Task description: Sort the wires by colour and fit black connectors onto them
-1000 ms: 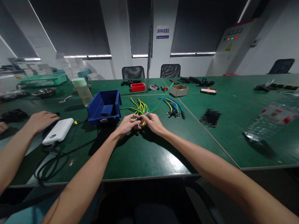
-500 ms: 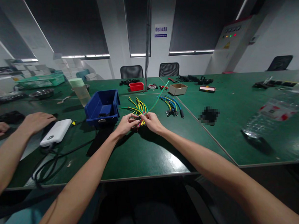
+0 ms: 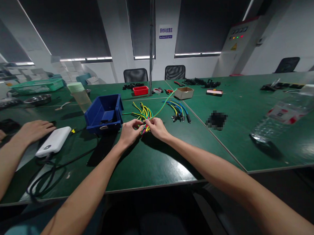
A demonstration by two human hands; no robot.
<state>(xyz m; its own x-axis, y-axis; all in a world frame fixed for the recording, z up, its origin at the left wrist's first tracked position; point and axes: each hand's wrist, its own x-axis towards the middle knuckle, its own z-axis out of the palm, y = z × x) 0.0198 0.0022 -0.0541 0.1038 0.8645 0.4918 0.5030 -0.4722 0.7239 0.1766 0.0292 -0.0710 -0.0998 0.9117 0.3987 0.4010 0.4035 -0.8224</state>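
Over a bunch of yellow and green wires (image 3: 144, 109), my two hands meet with their fingertips almost touching. My left hand (image 3: 130, 133) is closed in a pinch on a small dark piece, mostly covered by the fingers. Thumb and fingers of my right hand (image 3: 159, 128) are pinched on a thin green wire (image 3: 163, 105), which rises from them in a curve to the upper right. Red bits show among the wires under my fingertips. To the right lies a second bundle of blue and yellow wires (image 3: 181, 111) with dark ends toward me.
A blue bin (image 3: 104, 113) stands left of the wires, beside a bottle with a pale green lid (image 3: 79, 96). A white power bank (image 3: 54, 142) with black cables lies near another person's hand (image 3: 38, 131). Farther back are a red tray (image 3: 140, 91) and a cardboard box (image 3: 184, 93).
The whole view has shifted slightly. My hands stay pinched together over the wires, with only small finger movement. The green wire's free end points a little lower.
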